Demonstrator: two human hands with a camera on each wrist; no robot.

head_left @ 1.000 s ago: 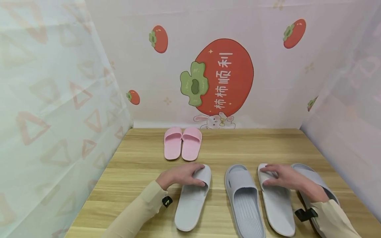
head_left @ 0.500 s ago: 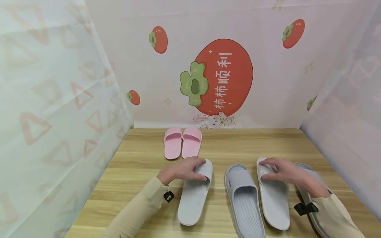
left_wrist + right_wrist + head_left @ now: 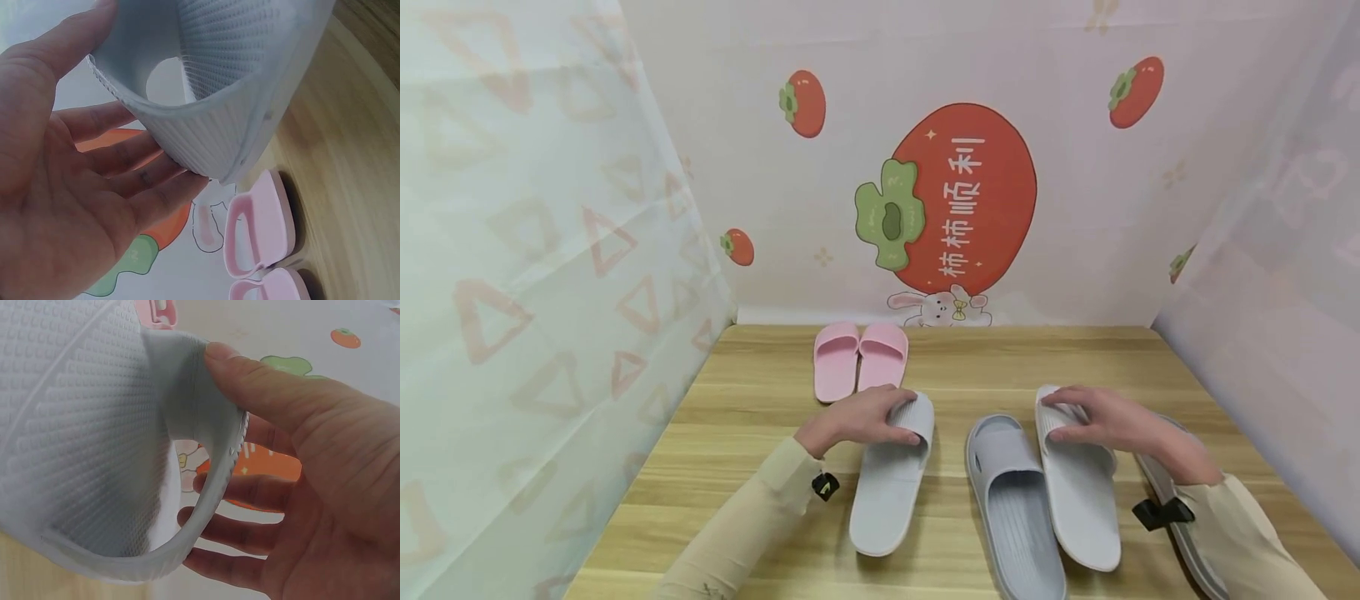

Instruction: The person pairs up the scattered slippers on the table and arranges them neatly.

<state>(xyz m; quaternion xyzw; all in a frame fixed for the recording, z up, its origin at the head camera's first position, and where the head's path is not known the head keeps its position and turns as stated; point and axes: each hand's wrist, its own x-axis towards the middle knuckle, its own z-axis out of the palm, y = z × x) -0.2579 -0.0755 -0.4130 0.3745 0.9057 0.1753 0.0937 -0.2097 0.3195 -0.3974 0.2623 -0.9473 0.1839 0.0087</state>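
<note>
— We saw the right pale slipper (image 3: 1078, 492) move up and leftward in the frame since half a second earlier; the left pale slipper (image 3: 886, 500) edged up too.
— What did we make of that?
— We judged both to be in mid-move, since neither had been let go. The left hand (image 3: 867, 417) was partly closed, thumb and fingers gripping its slipper's front; the right hand (image 3: 1108, 421) gripped the other likewise.
— Where were they?
— Lower centre and lower right, over the desk (image 3: 760, 367). The right one was just beside the middle grey slipper (image 3: 1018, 508); we couldn't tell whether they touched.
— And their direction?
— We saw both toes point up the frame, long axes converging upward.
</note>
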